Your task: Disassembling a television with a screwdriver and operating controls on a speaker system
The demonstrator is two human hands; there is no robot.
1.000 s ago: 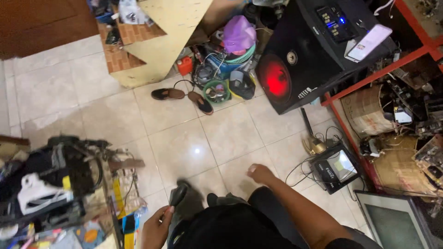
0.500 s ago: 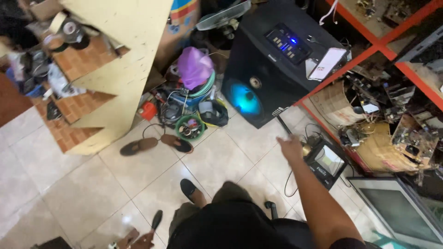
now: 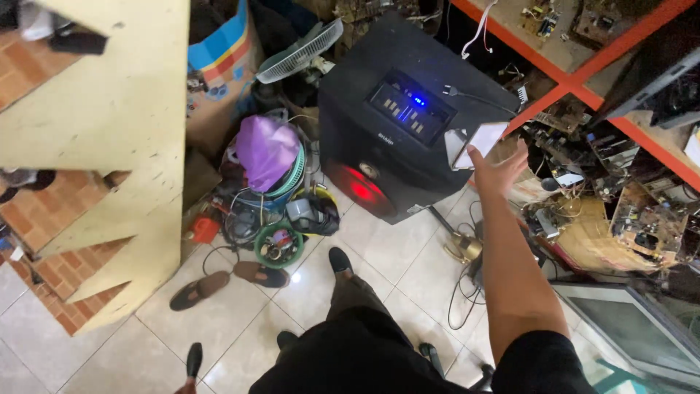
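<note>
Right hand (image 3: 499, 171) fingers spread, at phone (image 3: 477, 144) on black speaker (image 3: 394, 117) | tiled floor (image 3: 219, 321) | cluttered red shelves (image 3: 583, 73)

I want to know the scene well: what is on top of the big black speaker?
On the black speaker lie a lit control panel and a white phone, which the right hand reaches. Anything under the phone is covered.

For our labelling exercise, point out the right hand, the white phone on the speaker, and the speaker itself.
right hand (image 3: 497, 169), head view, on the palm.
white phone (image 3: 481, 140), head view, on its flat back.
speaker (image 3: 364, 102), head view, on its black top.
</note>
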